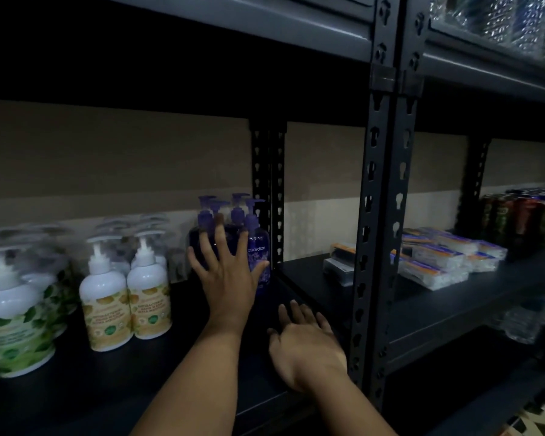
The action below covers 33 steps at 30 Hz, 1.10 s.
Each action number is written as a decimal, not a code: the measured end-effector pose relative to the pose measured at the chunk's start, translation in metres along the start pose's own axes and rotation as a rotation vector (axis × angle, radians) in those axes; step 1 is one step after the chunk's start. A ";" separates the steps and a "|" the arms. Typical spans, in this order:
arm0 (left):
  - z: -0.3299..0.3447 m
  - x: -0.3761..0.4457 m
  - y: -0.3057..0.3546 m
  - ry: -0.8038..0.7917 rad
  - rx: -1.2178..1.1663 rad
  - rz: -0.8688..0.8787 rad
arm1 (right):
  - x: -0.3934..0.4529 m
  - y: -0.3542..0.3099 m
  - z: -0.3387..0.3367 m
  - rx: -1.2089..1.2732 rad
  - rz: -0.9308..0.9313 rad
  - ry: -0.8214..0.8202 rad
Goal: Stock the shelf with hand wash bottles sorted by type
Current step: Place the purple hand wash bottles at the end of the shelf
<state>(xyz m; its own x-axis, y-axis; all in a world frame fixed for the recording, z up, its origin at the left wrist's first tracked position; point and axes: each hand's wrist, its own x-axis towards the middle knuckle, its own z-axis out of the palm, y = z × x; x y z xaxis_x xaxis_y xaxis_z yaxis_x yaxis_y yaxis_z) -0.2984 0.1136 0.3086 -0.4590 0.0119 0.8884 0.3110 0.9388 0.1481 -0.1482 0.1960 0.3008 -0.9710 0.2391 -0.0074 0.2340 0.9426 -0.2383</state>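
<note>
I am looking into a dark metal shelf [114, 382] with a plain brown wall behind it and a black post [381, 215] with holes on its right side. My left hand [225, 272] is spread wide open, fingers straight, and lies flat against the front of the purple hand wash bottles [258, 247]. It holds nothing; it only touches them. These purple pump bottles stand upright in a tight bunch at the right end of the shelf, right behind that hand, and one says "guardian". My right hand [306, 344] is open too, fingers loose and pointing forward, low over the shelf board just right of the left arm. I cannot tell if it touches the board. To the left of my left hand stand the white bottles with orange labels [126, 297], side by side. Farther left are the white bottles with green leaf labels [16, 325]. On the next shelf to the right lie flat packs [438, 259] and dark cans [523, 215].
</note>
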 end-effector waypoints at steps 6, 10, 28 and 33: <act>0.002 0.001 0.000 0.007 -0.030 -0.009 | 0.000 -0.001 0.002 0.008 0.001 0.021; 0.002 0.001 0.004 -0.022 -0.036 -0.027 | -0.001 0.000 0.001 0.016 0.004 0.025; 0.002 0.000 0.003 -0.046 -0.094 -0.043 | -0.002 0.000 0.001 0.028 0.004 0.034; 0.001 0.000 0.003 -0.028 -0.104 -0.047 | -0.003 0.000 0.000 0.032 -0.001 0.034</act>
<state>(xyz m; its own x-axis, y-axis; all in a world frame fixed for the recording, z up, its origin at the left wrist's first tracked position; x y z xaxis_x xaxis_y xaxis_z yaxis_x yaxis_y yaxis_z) -0.2983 0.1163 0.3088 -0.4976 -0.0202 0.8672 0.3726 0.8978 0.2347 -0.1457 0.1950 0.3011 -0.9688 0.2465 0.0258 0.2307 0.9351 -0.2690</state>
